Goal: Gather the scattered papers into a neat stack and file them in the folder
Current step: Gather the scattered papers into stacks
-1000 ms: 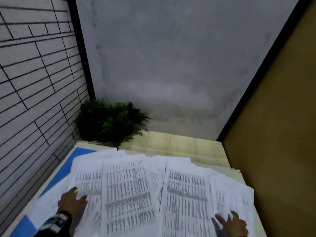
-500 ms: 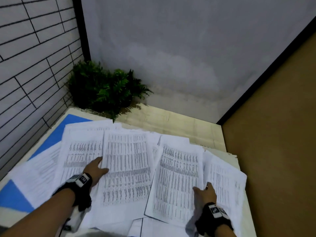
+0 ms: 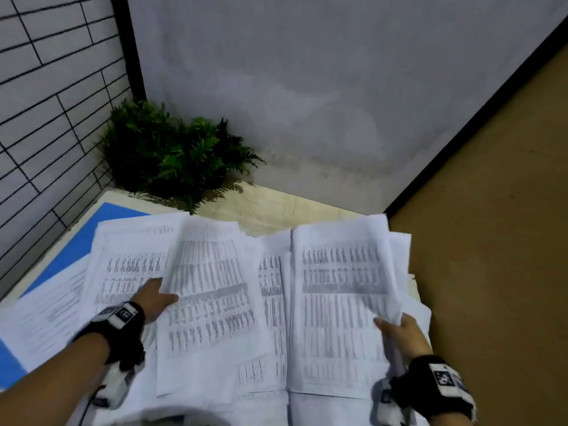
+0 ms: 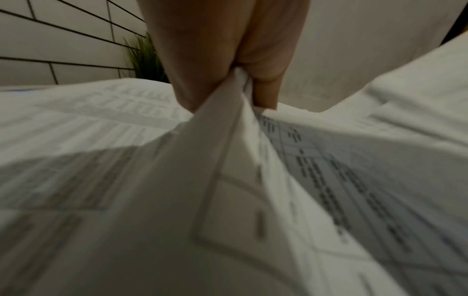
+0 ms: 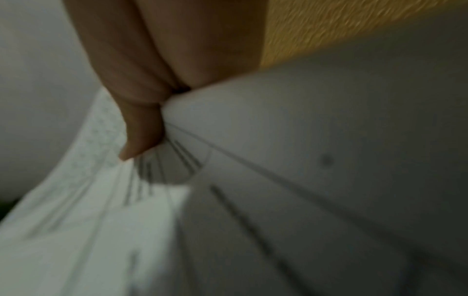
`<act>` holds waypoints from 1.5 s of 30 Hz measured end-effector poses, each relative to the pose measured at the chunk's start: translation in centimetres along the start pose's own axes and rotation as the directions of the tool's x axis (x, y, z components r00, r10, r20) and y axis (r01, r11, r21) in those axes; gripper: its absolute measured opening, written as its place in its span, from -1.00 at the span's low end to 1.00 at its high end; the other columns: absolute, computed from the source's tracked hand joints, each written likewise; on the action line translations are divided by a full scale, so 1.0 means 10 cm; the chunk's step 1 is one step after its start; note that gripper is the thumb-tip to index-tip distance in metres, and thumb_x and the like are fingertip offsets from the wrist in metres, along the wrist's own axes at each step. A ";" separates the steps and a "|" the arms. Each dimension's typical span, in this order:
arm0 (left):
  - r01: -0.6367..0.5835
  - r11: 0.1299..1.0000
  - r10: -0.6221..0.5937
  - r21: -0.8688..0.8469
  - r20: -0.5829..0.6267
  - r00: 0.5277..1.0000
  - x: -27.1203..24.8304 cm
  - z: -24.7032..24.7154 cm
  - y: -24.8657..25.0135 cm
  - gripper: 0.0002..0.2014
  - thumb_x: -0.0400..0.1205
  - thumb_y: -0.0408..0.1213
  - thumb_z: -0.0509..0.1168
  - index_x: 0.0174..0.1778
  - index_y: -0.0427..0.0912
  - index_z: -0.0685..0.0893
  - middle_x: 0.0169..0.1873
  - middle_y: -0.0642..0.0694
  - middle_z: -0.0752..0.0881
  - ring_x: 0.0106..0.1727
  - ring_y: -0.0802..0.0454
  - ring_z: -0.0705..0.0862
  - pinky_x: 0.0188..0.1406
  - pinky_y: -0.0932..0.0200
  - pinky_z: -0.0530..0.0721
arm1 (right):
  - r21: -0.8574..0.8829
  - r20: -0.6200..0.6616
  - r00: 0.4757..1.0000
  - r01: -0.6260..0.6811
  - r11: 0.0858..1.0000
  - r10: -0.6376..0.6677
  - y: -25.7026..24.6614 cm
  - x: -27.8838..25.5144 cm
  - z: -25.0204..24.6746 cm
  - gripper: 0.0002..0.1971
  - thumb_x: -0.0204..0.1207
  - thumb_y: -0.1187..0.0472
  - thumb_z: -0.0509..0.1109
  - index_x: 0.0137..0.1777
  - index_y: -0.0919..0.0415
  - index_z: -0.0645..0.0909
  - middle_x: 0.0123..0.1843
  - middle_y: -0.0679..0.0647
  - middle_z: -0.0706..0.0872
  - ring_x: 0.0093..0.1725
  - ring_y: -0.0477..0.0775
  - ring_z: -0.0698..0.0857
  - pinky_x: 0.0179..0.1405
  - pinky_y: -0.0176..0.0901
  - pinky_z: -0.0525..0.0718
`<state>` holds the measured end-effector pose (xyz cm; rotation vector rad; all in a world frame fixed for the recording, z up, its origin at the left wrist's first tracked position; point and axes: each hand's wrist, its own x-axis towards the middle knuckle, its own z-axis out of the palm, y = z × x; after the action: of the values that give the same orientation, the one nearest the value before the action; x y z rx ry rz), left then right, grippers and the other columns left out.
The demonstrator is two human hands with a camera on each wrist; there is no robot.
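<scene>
Left hand point(image 3: 155, 298) and right hand point(image 3: 399, 329) each pinch papers point(image 3: 215, 302) lying between them.

The left hand point(image 3: 155, 299) sits at lower left of the head view, forearm reaching in from the bottom corner, thumb and fingers pinching a sheet's edge. The right hand point(image 3: 399, 332) sits at lower right, likewise pinching paper. Both wrists wear black straps.

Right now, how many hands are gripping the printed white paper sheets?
2. The left hand pinches the left edge of a lifted printed white sheet; the right hand pinches the right-hand sheets at their right edge.
</scene>
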<state>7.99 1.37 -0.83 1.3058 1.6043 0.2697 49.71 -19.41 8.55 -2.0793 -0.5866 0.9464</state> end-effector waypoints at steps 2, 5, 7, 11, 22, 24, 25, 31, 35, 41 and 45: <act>0.001 1.000 -0.001 -0.001 -0.043 0.999 -0.01 -0.09 -0.02 -0.74 0.49 -0.44 0.38 0.06 -0.46 0.64 -0.10 -0.38 0.71 -0.13 -0.23 0.65 -0.10 0.04 0.53 | 0.122 0.022 0.997 0.070 0.990 -0.073 -0.12 -0.05 -0.19 -0.63 0.31 0.17 0.55 0.08 0.30 0.62 -0.26 0.02 0.83 -0.14 0.15 0.73 -0.11 0.00 0.66; -0.014 1.000 0.013 -0.017 -0.075 0.997 -0.06 -0.10 0.00 -0.78 0.48 -0.45 0.38 0.00 -0.48 0.64 -0.04 -0.50 0.73 -0.13 -0.20 0.64 -0.06 0.00 0.54 | 0.284 0.053 0.987 0.132 0.950 -0.153 -0.25 -0.02 -0.32 -0.12 -0.32 -0.23 0.71 0.06 0.17 0.65 -0.13 0.02 0.87 -0.07 0.08 0.82 0.07 0.02 0.75; -0.052 0.998 0.050 -0.039 -0.044 0.998 -0.16 -0.02 0.09 -0.78 0.51 -0.47 0.36 0.03 -0.50 0.62 -0.03 -0.43 0.73 -0.10 -0.16 0.62 -0.05 0.05 0.52 | 0.386 0.095 0.980 0.123 0.914 -0.172 -0.33 0.00 -0.28 -0.03 -0.41 -0.20 0.74 0.09 0.21 0.64 -0.07 0.05 0.86 -0.03 0.03 0.82 0.12 0.01 0.71; -0.094 0.984 0.101 -0.150 0.045 0.994 -0.41 0.21 0.38 -0.71 0.54 -0.50 0.32 0.17 -0.49 0.55 -0.02 -0.28 0.64 0.02 -0.15 0.62 0.00 0.14 0.44 | 0.450 0.182 0.968 0.075 0.890 -0.174 -0.43 -0.06 0.11 -0.22 -0.13 0.01 0.73 0.16 0.25 0.62 -0.01 0.09 0.83 -0.03 0.09 0.80 0.09 -0.04 0.71; -0.053 0.895 0.194 -0.443 0.279 0.940 -0.83 0.51 1.00 -0.53 0.44 0.05 0.29 0.21 -0.12 0.56 -0.10 0.03 0.77 0.30 -0.12 0.56 0.14 0.09 0.62 | 0.358 0.306 0.952 -0.100 0.928 -0.016 -0.20 -0.17 1.03 -0.20 0.15 0.19 0.66 0.42 0.23 0.44 0.31 0.16 0.64 0.32 0.18 0.60 0.36 0.04 0.51; -0.025 0.853 0.173 -0.521 0.237 0.956 -0.92 0.51 1.12 -0.42 0.59 0.24 0.02 0.45 -0.01 0.36 0.31 -0.02 0.57 0.45 -0.07 0.43 0.45 0.01 0.39 | 0.374 0.299 0.954 -0.095 0.922 -0.023 -0.31 -0.27 1.04 -0.29 0.16 0.21 0.65 0.33 0.33 0.49 0.14 0.17 0.69 0.05 0.11 0.66 0.05 -0.14 0.66; -0.062 0.831 0.211 -0.552 0.211 0.954 -0.95 0.50 1.17 -0.35 0.58 0.26 -0.01 0.51 -0.05 0.30 0.40 -0.02 0.50 0.49 -0.07 0.40 0.53 -0.01 0.27 | 0.380 0.248 0.967 -0.050 0.924 -0.050 -0.37 -0.31 1.02 -0.51 0.33 0.31 0.54 0.23 0.43 0.50 -0.03 0.17 0.67 -0.15 0.06 0.65 -0.20 -0.29 0.66; -0.403 0.727 0.513 -0.556 0.051 0.857 -1.17 0.35 1.35 -0.44 0.04 0.06 0.56 -0.07 -0.02 0.63 -0.25 0.09 0.76 -0.01 -0.02 0.75 -0.11 0.25 0.72 | 0.479 0.003 0.932 0.318 0.818 -0.363 -0.74 -0.58 0.78 -0.78 0.36 0.55 0.43 -0.23 0.23 0.53 -0.56 -0.18 0.70 -0.47 -0.29 0.68 -0.35 -0.37 0.65; -0.474 0.694 0.611 -0.542 0.095 0.786 -1.31 0.26 1.40 -0.15 -0.34 0.25 0.60 -0.11 0.05 0.61 -0.34 0.23 0.83 -0.21 0.35 0.78 -0.23 0.45 0.71 | 0.490 0.075 0.875 0.386 0.782 -0.479 -0.75 -0.64 0.69 -0.48 0.03 0.06 0.69 0.02 0.03 0.61 -0.15 -0.26 0.84 -0.04 -0.27 0.77 -0.06 -0.44 0.69; -0.488 0.690 0.641 -0.535 0.138 0.755 -1.37 0.24 1.37 -0.12 -0.33 0.27 0.60 -0.08 0.01 0.64 -0.32 0.19 0.84 -0.20 0.33 0.78 -0.19 0.38 0.73 | 0.518 0.101 0.843 0.408 0.752 -0.528 -0.83 -0.65 0.64 -0.27 -0.25 -0.08 0.72 0.00 0.08 0.62 -0.19 -0.11 0.84 -0.08 -0.13 0.78 -0.09 -0.30 0.73; -0.521 0.610 0.692 -0.597 0.080 0.718 -1.50 0.21 1.51 -0.27 -0.32 0.19 0.63 -0.23 0.01 0.77 -0.35 0.21 0.84 -0.23 0.30 0.79 -0.28 0.43 0.71 | 0.585 0.099 0.787 0.449 0.675 -0.609 -0.91 -0.68 0.58 -0.41 -0.14 0.14 0.57 0.00 0.09 0.58 -0.23 -0.13 0.84 -0.16 -0.16 0.79 -0.15 -0.27 0.75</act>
<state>17.36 -6.03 16.86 1.3192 0.6643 0.8457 40.19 -15.78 16.12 -1.1605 -0.9069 0.9210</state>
